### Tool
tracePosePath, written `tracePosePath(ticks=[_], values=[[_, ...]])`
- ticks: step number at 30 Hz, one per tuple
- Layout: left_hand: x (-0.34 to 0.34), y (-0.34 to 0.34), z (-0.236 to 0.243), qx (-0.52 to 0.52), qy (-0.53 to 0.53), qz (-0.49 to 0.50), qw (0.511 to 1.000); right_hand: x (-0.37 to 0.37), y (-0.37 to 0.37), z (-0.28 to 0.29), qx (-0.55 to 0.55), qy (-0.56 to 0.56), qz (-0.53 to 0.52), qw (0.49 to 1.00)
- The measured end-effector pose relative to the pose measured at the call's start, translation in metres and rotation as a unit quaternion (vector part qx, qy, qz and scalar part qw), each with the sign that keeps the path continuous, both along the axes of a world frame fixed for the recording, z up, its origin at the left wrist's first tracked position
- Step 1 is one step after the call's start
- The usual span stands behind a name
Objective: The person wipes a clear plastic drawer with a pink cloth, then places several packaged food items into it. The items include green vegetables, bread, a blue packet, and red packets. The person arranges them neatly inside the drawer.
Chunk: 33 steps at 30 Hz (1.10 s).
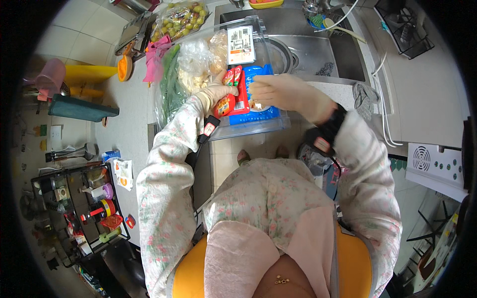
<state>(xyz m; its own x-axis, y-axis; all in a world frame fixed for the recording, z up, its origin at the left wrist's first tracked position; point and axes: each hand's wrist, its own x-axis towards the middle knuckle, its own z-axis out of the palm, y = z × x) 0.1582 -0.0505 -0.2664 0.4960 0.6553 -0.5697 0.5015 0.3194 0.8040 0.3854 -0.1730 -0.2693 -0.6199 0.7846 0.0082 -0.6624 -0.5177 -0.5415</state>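
Observation:
My left hand (218, 94), in a pale glove, grips a red packet (240, 99) at its left edge, with the thumb lying over the front. The red packet lies over a blue bag (271, 113) in a clear plastic bin (238, 131). Above the blue bag's right side is my right hand (280, 92), also gloved and slightly blurred. Its fingers point left, and whether they touch the bag cannot be told. Left of the packets are long green vegetables (170, 82) and clear bags of pale food (194, 57). A white box (241, 44) sits at the bin's far end.
A steel sink (313, 52) is behind and right of the bin, with a grey cloth (366, 97) on its edge. A bag of grapes (181, 20), a pink cloth (158, 54) and an orange scoop (124, 67) lie at the left. A black rack (74, 211) holds bottles.

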Motion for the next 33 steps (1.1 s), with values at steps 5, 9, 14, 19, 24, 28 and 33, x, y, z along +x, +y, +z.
tracePosePath(ticks=[5, 9, 14, 19, 24, 28, 33], values=[[-0.003, -0.002, 0.006, -0.026, -0.013, 0.007, 1.000, -0.037, 0.075, -0.090, -0.169, 0.124, 0.139, 0.968], [-0.011, 0.000, 0.007, -0.068, -0.040, 0.004, 0.997, -0.051, 0.077, -0.072, -0.323, -0.086, 0.049, 0.941], [-0.017, 0.000, 0.016, -0.090, -0.099, 0.004, 0.991, -0.072, 0.059, -0.004, -0.174, -0.489, 0.026, 0.854], [-0.031, -0.008, 0.049, -0.105, -0.099, 0.039, 0.989, -0.082, 0.051, 0.068, -0.032, -0.705, -0.082, 0.703], [-0.057, -0.015, 0.080, -0.133, -0.177, 0.046, 0.974, -0.069, 0.039, 0.103, 0.039, -0.711, -0.052, 0.700], [-0.077, -0.013, 0.095, -0.097, -0.215, 0.055, 0.970, -0.073, 0.039, 0.085, 0.096, -0.633, -0.027, 0.768], [-0.079, -0.023, 0.101, -0.063, -0.164, 0.085, 0.981, -0.068, 0.055, 0.063, -0.019, -0.682, -0.089, 0.725]])
